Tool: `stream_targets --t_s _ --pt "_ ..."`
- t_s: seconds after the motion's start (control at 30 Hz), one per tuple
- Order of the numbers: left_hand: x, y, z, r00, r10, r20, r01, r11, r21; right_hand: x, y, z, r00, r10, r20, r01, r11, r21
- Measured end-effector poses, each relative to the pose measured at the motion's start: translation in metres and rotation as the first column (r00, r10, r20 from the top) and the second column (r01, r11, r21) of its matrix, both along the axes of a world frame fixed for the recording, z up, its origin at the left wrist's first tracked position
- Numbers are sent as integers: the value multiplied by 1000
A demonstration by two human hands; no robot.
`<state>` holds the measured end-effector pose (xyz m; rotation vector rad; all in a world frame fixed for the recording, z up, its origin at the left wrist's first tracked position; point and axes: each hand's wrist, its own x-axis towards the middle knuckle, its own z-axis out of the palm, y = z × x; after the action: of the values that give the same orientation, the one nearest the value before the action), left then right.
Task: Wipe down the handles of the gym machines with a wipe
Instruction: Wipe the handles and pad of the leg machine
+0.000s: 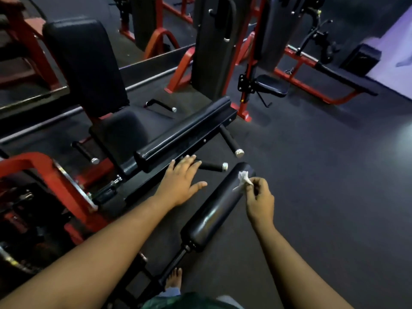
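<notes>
wipe (243, 179) pinched in right hand (259, 200) over roller pad (217, 208); left hand (182, 179) flat, fingers on handle (211, 166)

A crumpled white wipe (243, 177) lies against the black roller pad (214, 210), near two chrome-capped handles (213, 166).

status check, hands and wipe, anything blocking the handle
Left hand open, fingers on short handle. Right hand pinches wipe over roller pad. Nothing blocking.

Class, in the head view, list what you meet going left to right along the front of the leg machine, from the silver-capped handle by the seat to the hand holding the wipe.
Left side handle → left hand → short handle → wipe → right hand.
</notes>
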<state>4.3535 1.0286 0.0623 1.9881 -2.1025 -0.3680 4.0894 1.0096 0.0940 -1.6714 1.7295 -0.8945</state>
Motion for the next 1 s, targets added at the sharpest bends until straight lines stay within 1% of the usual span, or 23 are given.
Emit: stream_targets --t_s 0.03,0.1,0.17,0.23,0.33,0.43,0.5,0.53,0.57,0.67,0.73,0.83,0.87,0.9,1.0 --pt "2 -18 4 1000 27 -7 -27 1000 3 3 -22 5 1000 8 -5 -8 1000 -21" --pt "3 -34 15 999 17 31 -16 1000 -24 9 -42 20 1000 8 -11 -9 996 -92" --pt "5 -63 20 997 56 53 -55 998 -29 17 -81 26 996 54 -68 -65 985 -160" --pt "9 -90 20 991 123 61 -122 992 -24 27 -130 25 978 135 -156 -160 974 -163" --pt "14 -125 18 969 211 128 -212 977 -9 43 -200 17 929 253 -269 -294 948 -124" --pt "17 -153 9 938 293 186 -302 953 22 61 -262 -6 827 439 -351 -475 880 -19" --pt "18 -170 1 915 333 227 -353 934 52 70 -289 -26 705 607 -368 -616 780 106" --pt "18 -177 -4 907 340 248 -366 928 64 71 -296 -36 655 658 -373 -657 739 150" --pt "18 -180 -9 896 349 274 -379 923 67 69 -298 -44 640 675 -368 -675 722 151" --pt "12 -182 -25 843 400 360 -423 906 -15 46 -287 -48 666 693 -277 -704 706 77" --pt "9 -182 -32 813 431 392 -443 894 -63 20 -272 -46 638 733 -234 -749 662 30" --pt "10 -183 -35 798 452 398 -452 886 -99 -6 -254 -44 632 766 -119 -766 641 58" --pt "10 -184 -35 799 450 398 -451 887 -97 -4 -256 -45 646 752 -132 -753 656 52" --pt "10 -184 -34 801 448 398 -452 888 -89 5 -262 -48 658 730 -183 -736 675 44" --pt "11 -182 -33 799 457 389 -461 883 -90 45 -283 -49 695 666 -270 -667 738 100"
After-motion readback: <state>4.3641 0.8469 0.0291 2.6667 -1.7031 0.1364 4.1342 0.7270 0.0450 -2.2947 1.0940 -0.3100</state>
